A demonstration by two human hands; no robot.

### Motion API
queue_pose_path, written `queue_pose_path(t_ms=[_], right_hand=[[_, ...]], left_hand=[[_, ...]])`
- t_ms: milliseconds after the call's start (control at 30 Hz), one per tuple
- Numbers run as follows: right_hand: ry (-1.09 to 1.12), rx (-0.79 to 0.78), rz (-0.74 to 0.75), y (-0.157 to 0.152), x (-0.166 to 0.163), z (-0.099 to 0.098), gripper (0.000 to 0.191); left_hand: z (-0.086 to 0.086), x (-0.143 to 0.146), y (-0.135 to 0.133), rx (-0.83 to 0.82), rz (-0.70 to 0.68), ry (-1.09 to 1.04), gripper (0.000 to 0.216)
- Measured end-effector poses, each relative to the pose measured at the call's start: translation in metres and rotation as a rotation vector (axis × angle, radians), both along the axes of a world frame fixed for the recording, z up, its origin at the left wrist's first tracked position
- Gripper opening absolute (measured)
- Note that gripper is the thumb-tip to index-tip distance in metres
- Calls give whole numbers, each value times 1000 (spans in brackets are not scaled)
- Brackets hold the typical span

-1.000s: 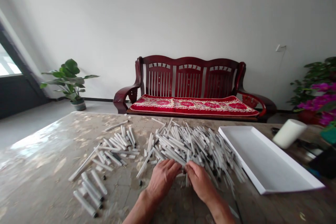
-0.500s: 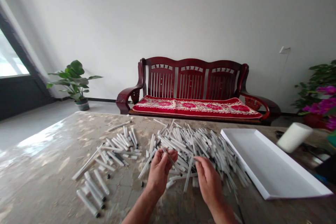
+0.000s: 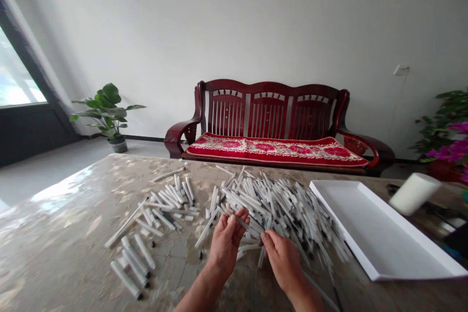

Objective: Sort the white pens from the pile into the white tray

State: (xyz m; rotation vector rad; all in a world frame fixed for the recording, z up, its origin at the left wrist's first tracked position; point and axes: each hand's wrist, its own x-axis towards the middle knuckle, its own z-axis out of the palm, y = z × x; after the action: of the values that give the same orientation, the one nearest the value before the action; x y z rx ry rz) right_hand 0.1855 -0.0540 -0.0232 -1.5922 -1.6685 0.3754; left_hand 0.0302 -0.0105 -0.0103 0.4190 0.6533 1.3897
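Near the front of a big heap of slim, translucent white pen-like tubes [image 3: 266, 195], my left hand [image 3: 225, 243] is closed on a thin greyish pen-like tube [image 3: 246, 225]. The tube slants down to the right from the left thumb. My right hand [image 3: 283, 258] pinches its lower right end between thumb and forefinger, so both hands meet on it. What kind of pen part it is cannot be made out. Left of the hands lies a smaller group of tubes [image 3: 170, 197], some with dark ends. Closer in are several thicker tubes with black ends [image 3: 126, 280].
A shallow white tray [image 3: 395, 234] stands right of the heap on the patterned table [image 3: 73, 253]. Beyond it lies a white roll [image 3: 415, 194]. Small black caps [image 3: 200, 255] are scattered in front. A red wooden bench [image 3: 270, 117] stands behind the table.
My right hand has moved left and closed on the lower end of the tube in my left hand. The view has shifted slightly.
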Motion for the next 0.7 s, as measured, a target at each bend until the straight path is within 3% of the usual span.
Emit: queue_pose_path(t_ms=[367,533,700], right_hand=[[97,183,-50,5,10,0,40],[199,93,-14,4,8,1,42],[162,54,5,5,10,2,47]], left_hand=[[2,5,-3,-86,81,168,53],[4,4,-4,-86,70,142,53],[4,6,-6,-90,68,153,52]])
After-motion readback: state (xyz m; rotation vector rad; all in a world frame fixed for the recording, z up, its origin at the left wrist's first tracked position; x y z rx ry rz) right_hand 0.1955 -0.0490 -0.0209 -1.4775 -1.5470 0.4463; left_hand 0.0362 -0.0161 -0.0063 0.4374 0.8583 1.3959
